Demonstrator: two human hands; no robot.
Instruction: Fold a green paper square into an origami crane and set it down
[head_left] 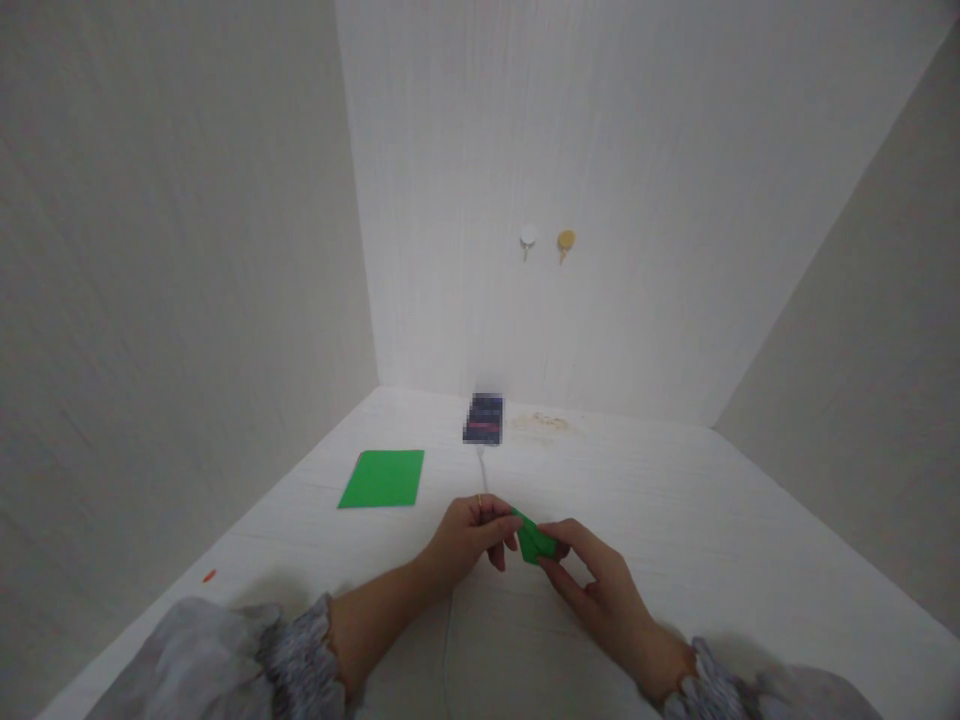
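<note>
A small folded piece of green paper (535, 541) is held between my two hands above the white table. My left hand (477, 535), with a ring on one finger, pinches its upper left corner between thumb and fingers. On the other side, my right hand (592, 575) grips the right edge, thumb below and fingers above. Creases cross the green piece, and its right end is partly covered by my fingers. To the left lies a flat green paper sheet (382, 478), touched by neither hand.
A blurred dark device (484, 419) lies near the back wall, with a white cable (448, 640) running toward me under my left hand. A small orange-red piece (209, 576) is at the left. Two hooks, white (528, 238) and yellow (566, 241), are on the wall.
</note>
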